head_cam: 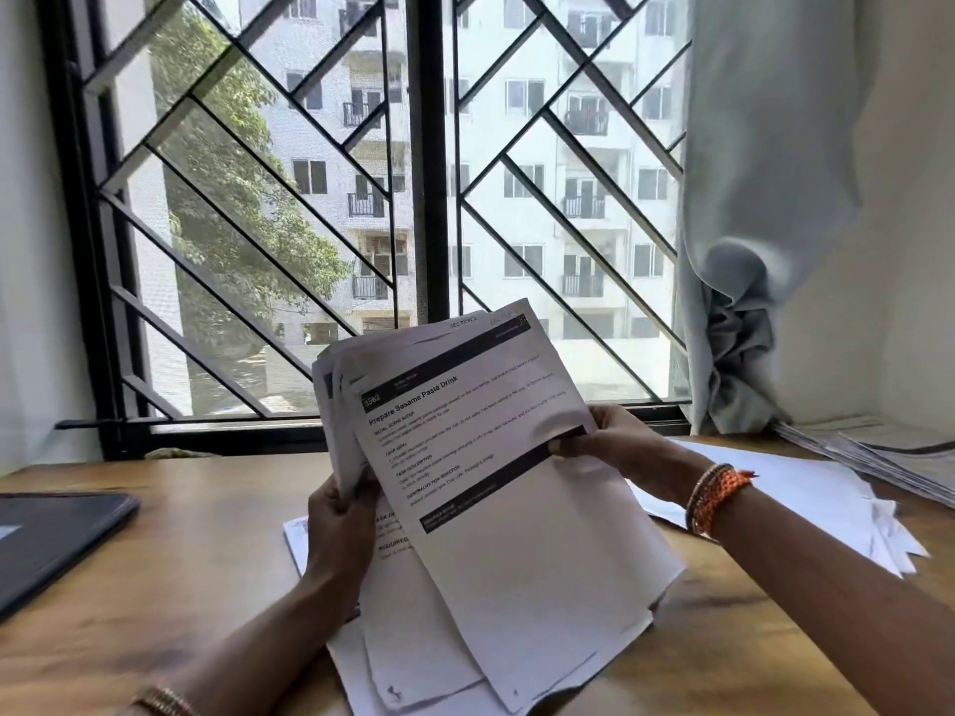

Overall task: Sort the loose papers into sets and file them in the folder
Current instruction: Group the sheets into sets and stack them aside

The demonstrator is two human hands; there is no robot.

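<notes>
Sheaf of papers [491,457] held raised above desk [206,534], tilted, front sheet headed "Prepare Sesame Paste Drink". Left hand [338,529] closed round sheaf's left edge; right hand [620,447] pinched on front sheet's right edge, thumb on dark band. Further loose sheets [408,658] lain flat on desk beneath sheaf, toward near edge. Second spread of sheets [806,498] lain toward right edge. Dark folder [51,540] placed at left edge.

papers [806,503] right, laptop [51,540] left — on table [206,509]
</notes>
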